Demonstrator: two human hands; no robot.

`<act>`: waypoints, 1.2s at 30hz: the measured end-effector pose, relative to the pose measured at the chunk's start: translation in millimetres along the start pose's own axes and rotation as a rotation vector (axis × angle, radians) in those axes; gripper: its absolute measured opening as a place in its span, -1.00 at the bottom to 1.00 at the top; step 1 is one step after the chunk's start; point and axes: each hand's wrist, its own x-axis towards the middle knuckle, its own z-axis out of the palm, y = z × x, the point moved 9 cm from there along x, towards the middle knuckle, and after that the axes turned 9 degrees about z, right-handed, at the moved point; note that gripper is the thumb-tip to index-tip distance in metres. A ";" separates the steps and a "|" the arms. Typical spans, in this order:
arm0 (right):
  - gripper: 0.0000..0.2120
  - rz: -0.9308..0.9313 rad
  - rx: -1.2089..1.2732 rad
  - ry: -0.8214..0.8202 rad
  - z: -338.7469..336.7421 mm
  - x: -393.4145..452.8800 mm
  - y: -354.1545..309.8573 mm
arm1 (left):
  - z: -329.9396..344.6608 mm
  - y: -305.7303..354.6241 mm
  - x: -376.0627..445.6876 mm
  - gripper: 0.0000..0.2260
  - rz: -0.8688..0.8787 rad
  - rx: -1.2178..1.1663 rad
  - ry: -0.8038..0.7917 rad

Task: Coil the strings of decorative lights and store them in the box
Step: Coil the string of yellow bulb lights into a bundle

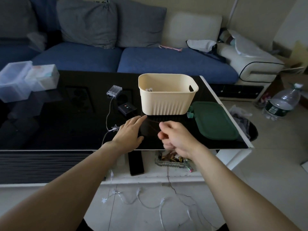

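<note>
A cream ribbed box (166, 100) stands open on the black glass table (66, 127); a bit of light string shows inside. Its green lid (215, 120) lies to the right. A clear battery case (114, 91) trails a clear wire to a star light (115, 127), then over the table edge to the floor, where the star string (150, 202) lies loose. A black battery box (127, 107) feeds a thin copper wire (153, 124). My left hand (130, 132) lies flat with straight fingers by that wire. My right hand (176, 139) pinches the copper wire, which hangs down to the floor.
Clear plastic containers (21, 79) sit at the table's far left. A phone (135, 162) and a glass ashtray (171, 160) rest on the lower shelf. A blue sofa (116, 59) is behind; a large water bottle (283, 102) and a bin (250, 129) stand at the right.
</note>
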 end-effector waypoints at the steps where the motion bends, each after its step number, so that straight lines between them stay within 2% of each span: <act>1: -0.80 -0.013 0.060 -0.037 -3.7 -4.0 -6.4 | 2.0 -0.3 1.7 -0.32 -0.002 -0.005 0.001; 5: -0.96 -0.190 0.152 0.012 -30.9 -20.8 -33.8 | 3.9 -3.7 8.4 -0.78 0.010 -0.009 0.111; 7: -0.90 -0.308 0.295 0.097 -51.8 -29.7 -43.9 | 3.3 -5.9 12.3 -0.81 0.028 -0.043 0.150; 10: -0.85 -0.421 0.455 0.309 -94.1 -41.3 -45.4 | -10.3 -1.3 17.4 -0.79 0.078 -0.156 0.266; 13: -0.89 -0.417 0.254 0.511 -121.9 -45.8 -34.4 | -38.9 7.9 19.6 -0.81 0.001 -0.319 0.456; 15: -0.89 -0.349 0.005 0.542 -127.8 -41.3 -24.0 | -56.1 17.8 18.6 -0.79 -0.057 -0.451 0.543; 17: -0.88 -0.296 -0.238 0.513 -126.8 -35.6 -16.1 | -65.2 26.9 18.5 -0.80 -0.091 -0.625 0.554; 20: -0.81 -0.296 -0.404 0.545 -127.7 -34.5 -13.1 | -59.7 44.7 13.7 -0.77 -0.147 -1.026 0.430; 22: -0.77 -0.291 -0.367 0.584 -131.9 -34.5 -13.0 | -43.9 62.8 6.3 -0.76 -0.213 -1.284 0.225; 24: -0.75 -0.269 -0.337 0.617 -134.5 -33.8 -11.8 | -27.9 76.4 -2.5 -0.80 -0.248 -1.388 0.001; 27: -0.77 -0.242 -0.349 0.616 -130.7 -32.9 -9.4 | -14.8 92.8 -18.4 -0.82 -0.213 -1.407 -0.310; 29: -0.79 -0.250 -0.372 0.566 -122.4 -32.8 -10.2 | -11.7 98.1 -28.6 -0.80 -0.184 -1.355 -0.454; 33: -0.72 -0.299 -0.516 0.493 -103.9 -31.8 -14.7 | -3.1 92.5 -45.7 -0.77 -0.188 -1.196 -0.601; 36: -0.64 -0.299 -0.567 0.468 -93.7 -27.6 -12.6 | -7.5 90.0 -49.0 -0.78 -0.171 -1.239 -0.582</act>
